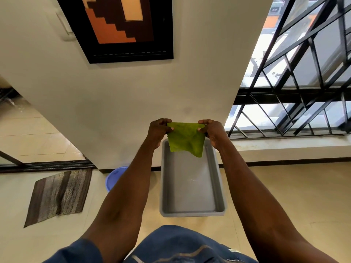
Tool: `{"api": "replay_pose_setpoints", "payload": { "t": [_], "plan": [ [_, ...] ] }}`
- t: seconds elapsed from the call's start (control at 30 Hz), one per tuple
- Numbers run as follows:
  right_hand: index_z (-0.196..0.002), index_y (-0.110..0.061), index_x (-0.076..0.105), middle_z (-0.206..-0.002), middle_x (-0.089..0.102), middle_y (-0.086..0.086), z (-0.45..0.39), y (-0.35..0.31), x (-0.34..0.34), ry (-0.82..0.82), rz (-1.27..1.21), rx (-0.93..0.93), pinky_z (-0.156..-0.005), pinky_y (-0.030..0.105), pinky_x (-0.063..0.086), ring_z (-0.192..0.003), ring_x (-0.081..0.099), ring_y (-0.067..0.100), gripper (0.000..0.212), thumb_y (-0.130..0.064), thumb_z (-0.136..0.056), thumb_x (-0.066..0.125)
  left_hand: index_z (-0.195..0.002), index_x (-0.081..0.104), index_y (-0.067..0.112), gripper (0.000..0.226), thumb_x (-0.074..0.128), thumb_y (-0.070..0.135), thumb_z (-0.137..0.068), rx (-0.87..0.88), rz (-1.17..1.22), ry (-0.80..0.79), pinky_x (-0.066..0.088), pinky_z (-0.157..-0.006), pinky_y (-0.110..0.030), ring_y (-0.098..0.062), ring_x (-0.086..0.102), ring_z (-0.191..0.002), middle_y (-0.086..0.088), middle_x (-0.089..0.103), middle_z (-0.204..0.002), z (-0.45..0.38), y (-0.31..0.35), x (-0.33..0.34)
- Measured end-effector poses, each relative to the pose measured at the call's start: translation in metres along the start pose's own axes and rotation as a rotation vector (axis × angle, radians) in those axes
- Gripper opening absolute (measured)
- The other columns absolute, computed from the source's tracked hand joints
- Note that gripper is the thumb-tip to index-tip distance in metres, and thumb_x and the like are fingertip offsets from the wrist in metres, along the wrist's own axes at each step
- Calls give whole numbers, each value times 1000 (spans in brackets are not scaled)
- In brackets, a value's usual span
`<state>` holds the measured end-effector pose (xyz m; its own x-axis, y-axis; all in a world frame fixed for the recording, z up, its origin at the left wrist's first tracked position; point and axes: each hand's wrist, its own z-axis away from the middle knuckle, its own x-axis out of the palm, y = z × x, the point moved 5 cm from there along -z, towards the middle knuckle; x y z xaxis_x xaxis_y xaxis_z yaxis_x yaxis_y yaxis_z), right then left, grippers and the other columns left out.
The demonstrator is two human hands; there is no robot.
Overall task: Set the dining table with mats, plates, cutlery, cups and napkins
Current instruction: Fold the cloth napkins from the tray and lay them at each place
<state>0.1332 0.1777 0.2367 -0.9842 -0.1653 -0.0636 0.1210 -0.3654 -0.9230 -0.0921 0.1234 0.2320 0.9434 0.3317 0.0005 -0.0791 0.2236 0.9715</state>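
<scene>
The fingers of the left hand (158,130) are curled and pinch the upper left corner of a small green cloth napkin with zigzag-cut edges (187,139); the thumb lies on the near face of the fabric. The right hand (211,130) mirrors it, thumb and curled fingers pinching the upper right corner. Between the two pinches the top edge is stretched nearly level, so the napkin's long axis runs left to right, from one hand to the other, and the rest hangs down freely to a pinked lower edge.

Both arms reach forward at about the same length, so neither hand is nearer; the cloth is shared evenly between them, held up in the air in front of the body.

Directly below the hanging edge sits a grey rectangular plastic tray (163,186) on the pale tiled floor, with nothing visible inside it. The napkin does not touch the tray. A blue plastic basin (115,177) shows just left of the tray, partly behind the left forearm, and a striped brown floor mat (58,194) lies farther left. No dining table is in view, so the napkin probably has to be carried elsewhere, and folding it would mean bringing the two pinched corners together.
</scene>
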Motion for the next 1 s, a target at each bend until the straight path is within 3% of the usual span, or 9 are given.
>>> {"api": "replay_pose_setpoints", "payload": {
  "t": [0.1,0.27,0.43,0.6,0.8,1.0],
  "plan": [
    [-86,-20,70,-97,66,6,-1,-3,0,40,52,-81,-94,41,54,-94,61,24,31,10,-79,67,-118,63,-7,43,67,-18,-77,50,-38,36,56,-69,-18,-15,61,-79,-4,65,-86,-1,2,0],
    [-87,-19,70,-102,67,10,2,-6,-1,37,-57,-93,-87,37,53,-93,62,24,30,10,-78,66,-112,68,1,38,69,-14,-77,122,-59,92,49,-59,-14,-12,59,-71,-8,65,-85,-3,8,-4],
    [-97,-10,68,-99,65,13,4,-12,-2,40,-98,-118,-79,29,54,-89,61,22,29,12,-79,64,-110,68,-4,32,69,-12,-79,153,-54,104,54,-68,-15,-8,63,-76,-2,68,-85,-7,11,-5],
    [-95,-10,69,-96,66,11,0,-17,-7,95,-40,-149,-88,38,55,-89,61,23,25,8,-78,68,-114,65,-8,39,66,-19,-77,149,-120,31,53,-68,-13,-8,62,-80,0,66,-88,-11,16,-2],
    [-92,-15,69,-94,67,5,3,-27,-10,163,115,-230,-81,34,50,-88,60,18,21,2,-81,66,-95,71,4,19,72,-7,-79,226,-219,69,53,-84,-34,-22,63,-86,-7,68,-86,-13,23,-2],
    [-86,-13,66,-80,62,2,6,-34,-11,173,207,-279,-75,31,44,-81,56,17,11,-4,-88,60,-86,69,9,5,74,9,-85,246,-224,7,51,-78,-31,-17,61,-82,-2,67,-82,-8,32,-3]
  ]
}}
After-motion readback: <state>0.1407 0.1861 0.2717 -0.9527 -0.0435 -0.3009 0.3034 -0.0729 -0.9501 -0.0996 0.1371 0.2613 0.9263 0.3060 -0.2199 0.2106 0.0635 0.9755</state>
